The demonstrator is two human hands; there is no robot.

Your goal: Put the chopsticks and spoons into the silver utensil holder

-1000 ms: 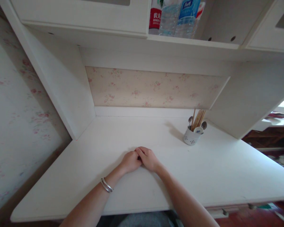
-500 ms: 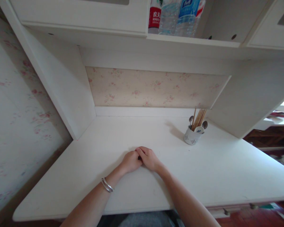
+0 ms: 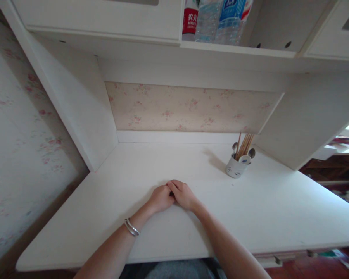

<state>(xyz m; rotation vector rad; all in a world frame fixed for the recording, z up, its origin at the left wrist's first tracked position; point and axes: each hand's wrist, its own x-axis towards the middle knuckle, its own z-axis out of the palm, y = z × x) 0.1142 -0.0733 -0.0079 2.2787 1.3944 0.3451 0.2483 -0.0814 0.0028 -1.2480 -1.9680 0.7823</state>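
Observation:
My left hand (image 3: 161, 199) and my right hand (image 3: 184, 194) rest clasped together on the white desk (image 3: 119, 170). The fingers of both are closed, and those of the right lie over the left; many fingertips are hidden. No object shows in either hand. Two silver bangles (image 3: 132, 228) circle the left wrist. To the right and farther back stands a white perforated utensil holder (image 3: 234, 169), apart from my hands. Wooden chopsticks (image 3: 244, 145), metal spoons (image 3: 251, 153) and a white spoon (image 3: 244, 159) stick up from it.
Overhead, a white cabinet shelf (image 3: 238, 49) holds several plastic bottles (image 3: 208, 23), one with a red label (image 3: 190, 20). Side panels (image 3: 84, 112) bound the desk at left and right. Behind it is a floral back panel (image 3: 180, 108). Drawer knobs (image 3: 277, 260) show below the front edge.

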